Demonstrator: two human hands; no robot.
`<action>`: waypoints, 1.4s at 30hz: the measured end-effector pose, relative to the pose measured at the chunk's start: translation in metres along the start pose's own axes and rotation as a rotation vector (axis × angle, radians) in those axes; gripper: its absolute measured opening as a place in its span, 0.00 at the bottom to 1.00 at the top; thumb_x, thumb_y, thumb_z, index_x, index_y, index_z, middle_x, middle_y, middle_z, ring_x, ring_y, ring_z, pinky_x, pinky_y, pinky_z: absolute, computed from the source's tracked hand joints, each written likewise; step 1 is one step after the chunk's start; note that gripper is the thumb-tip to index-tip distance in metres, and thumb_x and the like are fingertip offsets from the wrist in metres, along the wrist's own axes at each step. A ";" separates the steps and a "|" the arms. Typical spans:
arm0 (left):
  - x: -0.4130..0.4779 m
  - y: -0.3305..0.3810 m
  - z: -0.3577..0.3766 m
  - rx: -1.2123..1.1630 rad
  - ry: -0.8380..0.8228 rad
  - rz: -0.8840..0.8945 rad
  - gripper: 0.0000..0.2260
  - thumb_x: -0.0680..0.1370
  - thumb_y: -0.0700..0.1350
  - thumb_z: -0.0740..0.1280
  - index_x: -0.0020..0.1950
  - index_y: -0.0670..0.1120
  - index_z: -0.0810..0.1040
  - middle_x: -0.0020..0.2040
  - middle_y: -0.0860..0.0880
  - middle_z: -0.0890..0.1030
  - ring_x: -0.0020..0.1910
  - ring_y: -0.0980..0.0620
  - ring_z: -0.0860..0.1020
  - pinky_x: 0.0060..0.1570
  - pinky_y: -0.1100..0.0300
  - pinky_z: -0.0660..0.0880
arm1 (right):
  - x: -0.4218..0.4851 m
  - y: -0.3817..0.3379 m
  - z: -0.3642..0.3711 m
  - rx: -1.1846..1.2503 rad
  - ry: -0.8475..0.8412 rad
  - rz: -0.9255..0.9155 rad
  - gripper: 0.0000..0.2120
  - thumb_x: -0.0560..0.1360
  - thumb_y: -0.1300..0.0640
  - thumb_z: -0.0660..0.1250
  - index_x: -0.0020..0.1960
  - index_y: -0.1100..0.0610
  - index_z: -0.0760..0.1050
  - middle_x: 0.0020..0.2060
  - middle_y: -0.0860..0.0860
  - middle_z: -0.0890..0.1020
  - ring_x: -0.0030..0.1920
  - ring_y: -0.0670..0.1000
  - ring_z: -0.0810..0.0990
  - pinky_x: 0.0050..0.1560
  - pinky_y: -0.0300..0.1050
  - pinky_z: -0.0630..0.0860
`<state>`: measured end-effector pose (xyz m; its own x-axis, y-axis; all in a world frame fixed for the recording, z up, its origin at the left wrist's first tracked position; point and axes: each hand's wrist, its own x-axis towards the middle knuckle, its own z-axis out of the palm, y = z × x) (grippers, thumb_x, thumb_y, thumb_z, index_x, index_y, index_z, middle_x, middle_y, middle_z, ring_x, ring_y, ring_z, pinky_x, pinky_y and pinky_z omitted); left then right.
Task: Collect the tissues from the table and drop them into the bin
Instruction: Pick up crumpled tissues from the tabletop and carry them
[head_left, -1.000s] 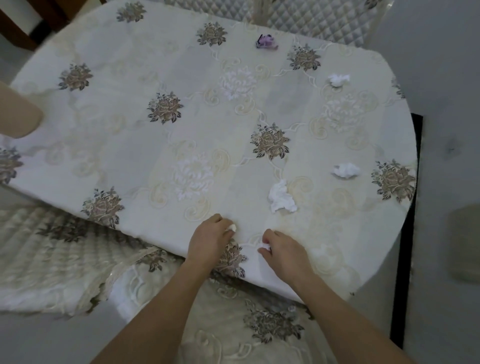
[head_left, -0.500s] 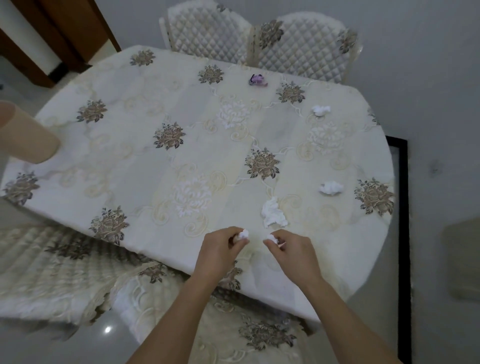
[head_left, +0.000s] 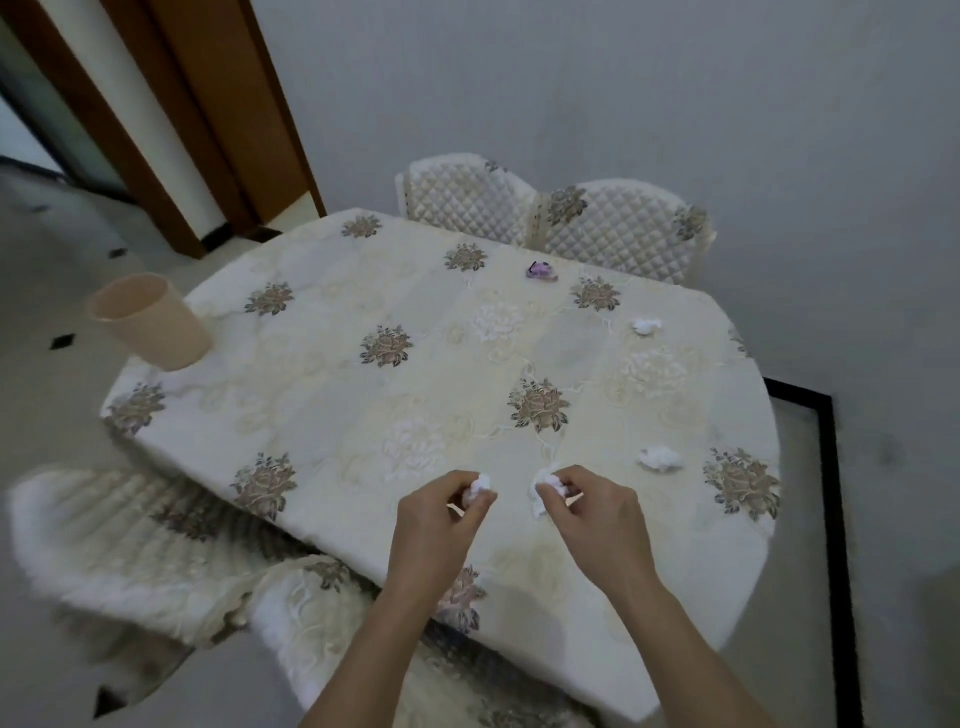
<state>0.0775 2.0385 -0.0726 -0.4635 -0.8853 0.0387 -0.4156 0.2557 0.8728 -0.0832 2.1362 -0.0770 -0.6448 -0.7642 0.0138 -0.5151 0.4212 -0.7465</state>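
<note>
- Both hands have been lifted off the table edge; the left hand is pinched on a tissue.
- A larger wad, which lay on the cloth a moment ago, is now pinched in the right hand.
- Two tissues are left at the right side.
- The bin is seen at the far left, well apart; carrying across is judged next.

Single head view, looking forward and down, close over table
</note>
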 end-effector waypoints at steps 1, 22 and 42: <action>-0.003 0.000 -0.005 -0.001 0.026 -0.005 0.02 0.76 0.47 0.72 0.44 0.54 0.83 0.35 0.53 0.80 0.28 0.59 0.72 0.32 0.69 0.70 | 0.000 -0.003 0.003 0.010 -0.014 -0.019 0.06 0.75 0.47 0.69 0.43 0.48 0.80 0.32 0.40 0.81 0.34 0.38 0.80 0.38 0.40 0.74; -0.202 -0.051 -0.148 0.046 0.828 -0.459 0.09 0.74 0.44 0.74 0.42 0.59 0.83 0.36 0.56 0.82 0.31 0.61 0.76 0.35 0.71 0.72 | -0.092 -0.130 0.143 0.144 -0.594 -0.601 0.07 0.75 0.50 0.70 0.40 0.51 0.79 0.29 0.42 0.78 0.31 0.43 0.78 0.36 0.44 0.75; -0.287 -0.200 -0.413 -0.005 0.986 -0.453 0.09 0.76 0.46 0.72 0.36 0.53 0.79 0.31 0.55 0.72 0.27 0.58 0.67 0.32 0.70 0.65 | -0.211 -0.336 0.363 -0.015 -0.695 -0.751 0.11 0.77 0.47 0.67 0.38 0.49 0.75 0.29 0.43 0.78 0.33 0.42 0.77 0.33 0.40 0.69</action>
<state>0.6164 2.0813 -0.0571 0.5660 -0.8201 0.0843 -0.3857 -0.1730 0.9063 0.4310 1.9785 -0.0705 0.3148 -0.9456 0.0819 -0.6614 -0.2804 -0.6956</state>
